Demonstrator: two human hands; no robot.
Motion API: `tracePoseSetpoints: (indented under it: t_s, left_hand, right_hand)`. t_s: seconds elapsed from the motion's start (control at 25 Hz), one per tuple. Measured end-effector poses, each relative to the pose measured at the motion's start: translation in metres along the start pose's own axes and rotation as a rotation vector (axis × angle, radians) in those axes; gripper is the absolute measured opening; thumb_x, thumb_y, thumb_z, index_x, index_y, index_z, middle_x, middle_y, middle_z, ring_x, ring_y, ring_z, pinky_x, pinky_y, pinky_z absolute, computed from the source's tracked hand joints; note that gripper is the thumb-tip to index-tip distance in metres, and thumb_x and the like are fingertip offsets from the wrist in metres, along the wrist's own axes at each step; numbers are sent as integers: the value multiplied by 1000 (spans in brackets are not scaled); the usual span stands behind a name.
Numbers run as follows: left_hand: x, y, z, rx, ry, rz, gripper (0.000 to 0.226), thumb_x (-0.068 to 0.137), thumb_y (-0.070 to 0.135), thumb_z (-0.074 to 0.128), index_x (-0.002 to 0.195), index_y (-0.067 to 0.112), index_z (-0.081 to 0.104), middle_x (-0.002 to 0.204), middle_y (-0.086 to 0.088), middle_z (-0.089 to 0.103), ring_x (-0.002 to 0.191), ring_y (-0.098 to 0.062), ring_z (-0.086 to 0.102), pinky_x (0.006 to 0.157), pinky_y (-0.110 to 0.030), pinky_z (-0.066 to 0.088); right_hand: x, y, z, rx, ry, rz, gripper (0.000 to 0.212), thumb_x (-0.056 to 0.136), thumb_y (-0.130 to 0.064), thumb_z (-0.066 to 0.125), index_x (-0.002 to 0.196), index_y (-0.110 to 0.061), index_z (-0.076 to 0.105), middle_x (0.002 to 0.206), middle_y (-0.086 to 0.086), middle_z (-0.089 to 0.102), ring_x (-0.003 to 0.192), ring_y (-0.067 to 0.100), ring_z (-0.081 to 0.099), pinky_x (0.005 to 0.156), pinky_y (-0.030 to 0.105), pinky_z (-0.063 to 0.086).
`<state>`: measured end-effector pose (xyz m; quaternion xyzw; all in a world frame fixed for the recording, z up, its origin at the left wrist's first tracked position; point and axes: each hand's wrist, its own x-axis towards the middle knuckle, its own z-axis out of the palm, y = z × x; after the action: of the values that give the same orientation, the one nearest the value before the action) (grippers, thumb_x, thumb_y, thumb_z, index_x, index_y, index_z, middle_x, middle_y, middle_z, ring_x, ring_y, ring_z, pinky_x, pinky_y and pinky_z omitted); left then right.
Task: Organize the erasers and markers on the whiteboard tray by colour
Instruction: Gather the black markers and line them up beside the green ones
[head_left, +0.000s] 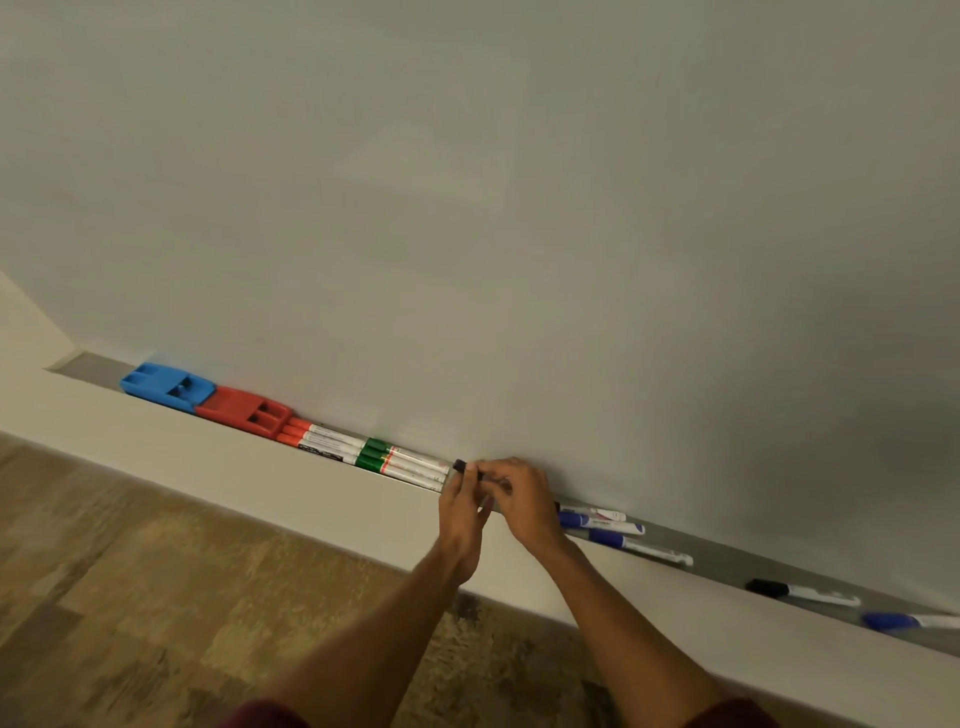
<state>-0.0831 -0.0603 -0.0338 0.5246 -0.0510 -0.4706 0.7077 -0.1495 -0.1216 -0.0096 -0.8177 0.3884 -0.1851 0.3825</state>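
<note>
Likely a classroom or office, wide whiteboard (519, 208), marker tray (753, 564), wood-look floor (130, 571)

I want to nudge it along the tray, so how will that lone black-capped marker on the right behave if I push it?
The black-capped marker looks round-barrelled, so it would probably roll. It seems stiff and light, likely sliding easily on the smooth grey tray, whose front lip should stop it.

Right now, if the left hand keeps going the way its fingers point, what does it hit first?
The left hand points up toward the board. First is the black-capped marker at its fingertips, apparently already gripped by both hands, then the whiteboard just behind. Depth is uncertain.
</note>
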Motion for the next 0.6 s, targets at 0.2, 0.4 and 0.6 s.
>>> tracePoseSetpoints:
  t_s: [0.2,0.4,0.6]
  left_hand:
    - [1,-9,5,-161,133,-87,37,101,33,36,109,3,56,110,-19,65,105,-31,64,85,-40,54]
    - [-5,-18,7,-235,152,-148,34,100,36,36,107,7,52,111,-17,66,100,-31,67,85,-45,53]
    - [-8,-21,8,-209,147,-182,35,100,38,36,109,9,54,111,-14,67,98,-29,67,81,-43,54]
  right_hand:
    - [-17,32,-25,-36,53,80,20,90,-19,61,107,-14,70,104,4,72,92,15,68,85,27,55]
    - [-36,73,-52,-591,39,170,18,87,-15,61,105,-16,64,99,5,68,91,19,62,81,28,49]
    - [-32,81,-55,-822,-144,162,41,82,-18,66,120,-18,53,115,6,63,108,23,56,98,36,42]
